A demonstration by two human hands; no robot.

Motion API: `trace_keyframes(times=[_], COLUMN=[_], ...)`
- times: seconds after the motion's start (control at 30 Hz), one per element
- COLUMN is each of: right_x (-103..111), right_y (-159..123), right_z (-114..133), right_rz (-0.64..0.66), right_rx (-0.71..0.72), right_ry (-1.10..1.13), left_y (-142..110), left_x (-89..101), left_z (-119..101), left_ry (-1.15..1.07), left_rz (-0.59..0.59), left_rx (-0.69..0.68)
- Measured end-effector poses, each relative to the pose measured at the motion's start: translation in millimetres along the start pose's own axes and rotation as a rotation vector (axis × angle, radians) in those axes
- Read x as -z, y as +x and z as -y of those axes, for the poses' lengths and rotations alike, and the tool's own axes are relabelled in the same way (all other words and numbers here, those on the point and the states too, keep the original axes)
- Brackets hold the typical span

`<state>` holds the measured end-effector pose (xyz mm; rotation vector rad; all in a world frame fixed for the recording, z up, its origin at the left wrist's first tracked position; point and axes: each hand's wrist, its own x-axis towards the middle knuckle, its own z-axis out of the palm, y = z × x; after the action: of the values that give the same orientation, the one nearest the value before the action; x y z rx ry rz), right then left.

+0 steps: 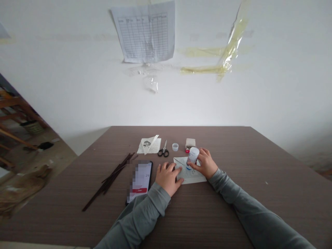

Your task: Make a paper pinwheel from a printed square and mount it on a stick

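Note:
My right hand (206,164) grips a small white plastic bottle (193,156) with a blue band near its lower end, over a printed sheet of paper (192,178). Whether the bottle touches the paper is hard to tell. Fingers apart, my left hand (168,178) rests at the left edge of that sheet and holds nothing. Just beyond the hands are a white round cap (175,147) and a small red-and-white box (190,143), its contents too small to name. Black-handled scissors (163,151) lie to the left of the cap.
Folded printed papers (149,145) lie left of the scissors. A phone (140,181) is beside my left forearm, partly covered by the sleeve. Thin dark brown sticks (114,178) lie further left on the brown table (259,207). The white wall (90,86) rises behind the table.

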<state>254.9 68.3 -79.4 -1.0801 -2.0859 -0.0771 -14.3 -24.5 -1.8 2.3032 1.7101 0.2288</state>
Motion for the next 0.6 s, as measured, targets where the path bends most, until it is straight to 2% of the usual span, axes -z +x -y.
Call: trace_keyframes(times=[0.4, 0.6], right_x=[1.5, 5.0], right_y=[-0.3, -0.3], right_z=[-1.6, -0.9], right_rz=[-0.008, 0.060], right_rx=[-0.051, -0.089], right_ry=[-0.018, 0.000], left_y=[1.3, 2.0], left_x=[-7.0, -7.3], left_z=[5.7, 7.0], left_ry=[0.023, 0.015], left_rz=[-0.014, 0.003], left_rx=[-0.030, -0.036])
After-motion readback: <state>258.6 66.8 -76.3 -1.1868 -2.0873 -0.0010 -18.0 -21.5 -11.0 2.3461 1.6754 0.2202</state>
